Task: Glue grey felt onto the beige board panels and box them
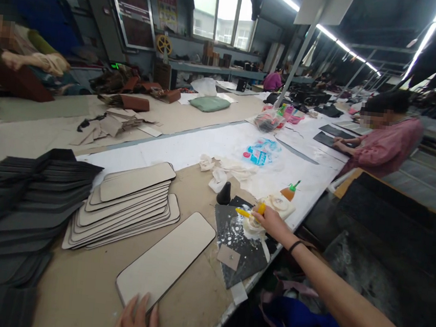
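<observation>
The workshop desk (196, 305) is partly covered with white sheeting (188, 151). The right arm (330, 279) is stretched forward. On the desk, a cream panel (166, 259) is touched by the unclenched left hand (136, 321). Above a dark mat (247, 267), a yellow tool (242, 212) is gripped by the right hand (269, 221). Orange liquid (287, 194) is held in a green-tipped bottle (290, 191).

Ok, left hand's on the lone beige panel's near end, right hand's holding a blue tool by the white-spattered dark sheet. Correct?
No, the tool is yellow, per the head view. Left hand on the beige panel and right hand by the dark sheet both check out.
</observation>
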Available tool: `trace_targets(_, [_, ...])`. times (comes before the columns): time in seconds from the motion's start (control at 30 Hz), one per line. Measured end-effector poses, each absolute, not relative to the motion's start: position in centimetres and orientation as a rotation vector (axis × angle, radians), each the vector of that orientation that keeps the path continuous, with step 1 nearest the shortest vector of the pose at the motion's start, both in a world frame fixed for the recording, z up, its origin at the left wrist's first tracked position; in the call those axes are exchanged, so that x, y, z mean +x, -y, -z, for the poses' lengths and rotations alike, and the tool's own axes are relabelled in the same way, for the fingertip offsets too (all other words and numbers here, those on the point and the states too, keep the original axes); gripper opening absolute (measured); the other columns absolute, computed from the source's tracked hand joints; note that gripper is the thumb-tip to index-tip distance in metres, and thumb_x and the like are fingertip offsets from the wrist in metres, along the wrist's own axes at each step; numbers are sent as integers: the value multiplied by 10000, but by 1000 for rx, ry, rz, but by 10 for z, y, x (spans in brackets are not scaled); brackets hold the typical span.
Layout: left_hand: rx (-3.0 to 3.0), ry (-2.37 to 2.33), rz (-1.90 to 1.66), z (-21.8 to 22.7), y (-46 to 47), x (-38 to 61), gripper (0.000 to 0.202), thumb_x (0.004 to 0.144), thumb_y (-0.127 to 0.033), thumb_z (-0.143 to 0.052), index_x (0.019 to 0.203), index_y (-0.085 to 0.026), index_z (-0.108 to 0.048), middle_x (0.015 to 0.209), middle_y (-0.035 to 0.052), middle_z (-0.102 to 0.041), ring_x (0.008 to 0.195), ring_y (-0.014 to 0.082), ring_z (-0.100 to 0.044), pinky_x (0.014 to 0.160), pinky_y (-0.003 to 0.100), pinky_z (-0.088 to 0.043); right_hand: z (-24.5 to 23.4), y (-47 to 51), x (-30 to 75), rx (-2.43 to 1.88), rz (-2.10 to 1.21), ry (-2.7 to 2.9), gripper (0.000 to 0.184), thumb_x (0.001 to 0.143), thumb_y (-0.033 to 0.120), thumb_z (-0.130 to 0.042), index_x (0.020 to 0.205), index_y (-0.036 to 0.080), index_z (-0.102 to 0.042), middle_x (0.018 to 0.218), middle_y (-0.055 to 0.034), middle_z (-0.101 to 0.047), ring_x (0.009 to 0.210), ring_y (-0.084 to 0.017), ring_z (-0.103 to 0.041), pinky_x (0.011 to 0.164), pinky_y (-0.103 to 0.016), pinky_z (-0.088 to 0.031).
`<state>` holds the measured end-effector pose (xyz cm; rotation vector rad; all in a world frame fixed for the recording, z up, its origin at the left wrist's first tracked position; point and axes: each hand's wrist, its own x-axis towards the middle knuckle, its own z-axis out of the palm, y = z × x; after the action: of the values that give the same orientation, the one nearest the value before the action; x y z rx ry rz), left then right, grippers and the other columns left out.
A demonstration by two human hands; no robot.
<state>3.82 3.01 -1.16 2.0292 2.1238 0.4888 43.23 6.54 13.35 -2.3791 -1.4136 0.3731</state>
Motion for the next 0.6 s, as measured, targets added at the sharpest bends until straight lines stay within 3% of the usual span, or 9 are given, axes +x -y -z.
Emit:
trace_targets(0.2, [2239, -2083, -523, 28, -30, 31, 302, 809, -307, -428, 1046, -205, -584, 1173, 113, -516, 1016, 276, -503, 828, 441, -432, -140, -61, 429, -2246, -400, 1786, 115, 785, 251, -497, 788, 160, -568, 825, -45, -574, 786, -153, -532, 737, -252, -385])
trace_targets(0.4, [2468, -2026, -742, 26, -31, 31, 248, 809, -265, -464, 996, -171, -598, 1083, 126, -548, 946, 258, -516, 758, 416, -454, -144, -48, 416, -2063, -426, 2169, 124, 793, 204, -454, 736, 188, -562, 801, -55, -555, 775, -168, -528, 715, -277, -414])
trace_targets(0.6, [2455, -1986, -816, 13, -30, 35, 219, 793, -202, -498, 993, -155, -573, 1099, 142, -524, 1027, 269, -469, 811, 424, -439, -136, -45, 432, -2089, -271, 1721, 275, 741, 460, -477, 763, 214, -599, 815, -75, -623, 781, -226, -581, 727, -352, -444])
